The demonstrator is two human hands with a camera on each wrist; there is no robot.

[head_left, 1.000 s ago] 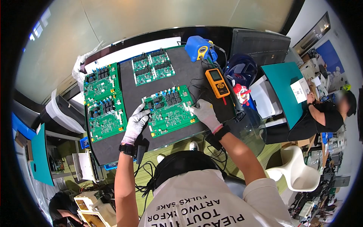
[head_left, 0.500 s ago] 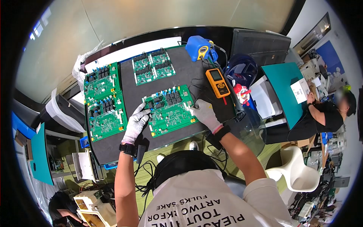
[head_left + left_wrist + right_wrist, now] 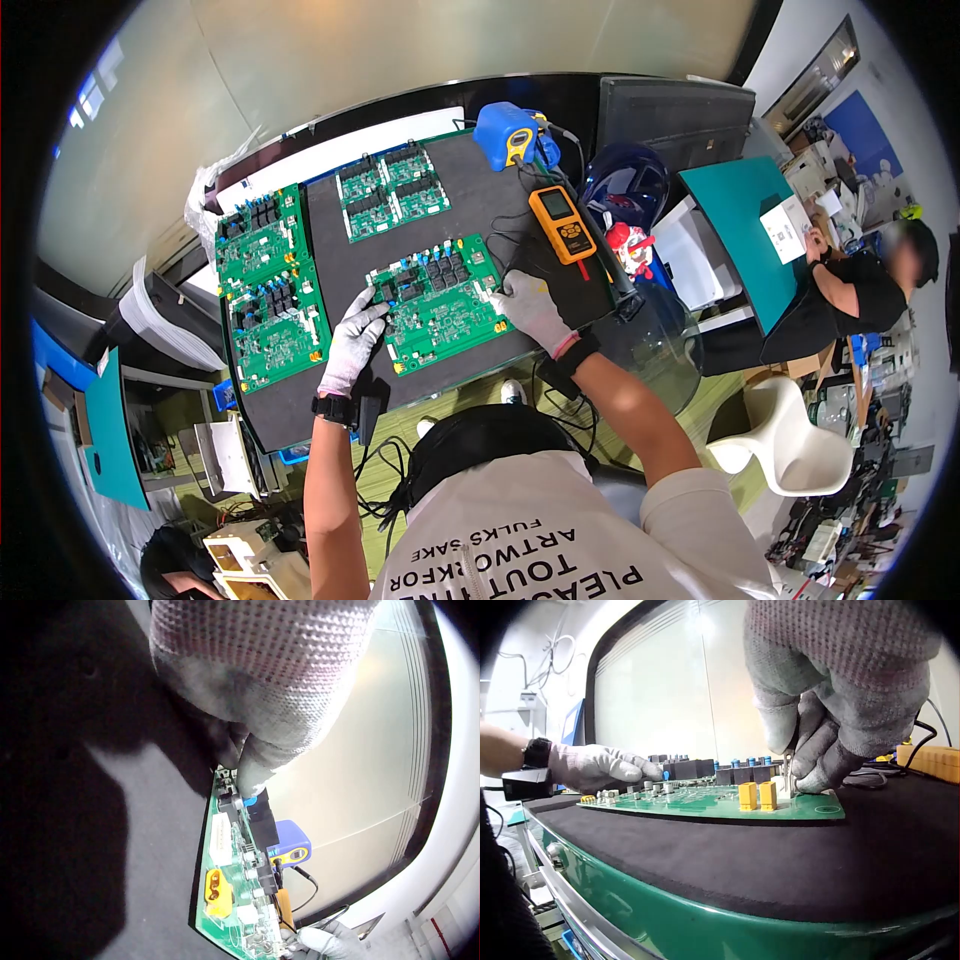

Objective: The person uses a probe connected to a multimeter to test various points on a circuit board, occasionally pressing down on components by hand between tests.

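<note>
A large green circuit board (image 3: 440, 310) with black relays and blue parts lies on the dark mat in front of me. My gloved left hand (image 3: 354, 345) grips its left edge, thumb and fingertips at the board's end in the left wrist view. At the right edge is my gloved right hand (image 3: 532, 312). Its thumb and fingers pinch an upright white connector (image 3: 786, 784) there, in the right wrist view, beside two yellow connectors (image 3: 757, 796). The fingers partly hide that connector.
Two similar large boards (image 3: 275, 325) lie along the mat's left side. Several smaller boards (image 3: 393, 190) sit at the back. An orange handheld meter (image 3: 562, 225) and a blue soldering station (image 3: 505, 135) stand at right. Another person (image 3: 860, 290) sits at a green-topped table.
The head view has shifted and tilted slightly, so the bench appears a little lower and further left. Both hands stay at the same edges of the board.
</note>
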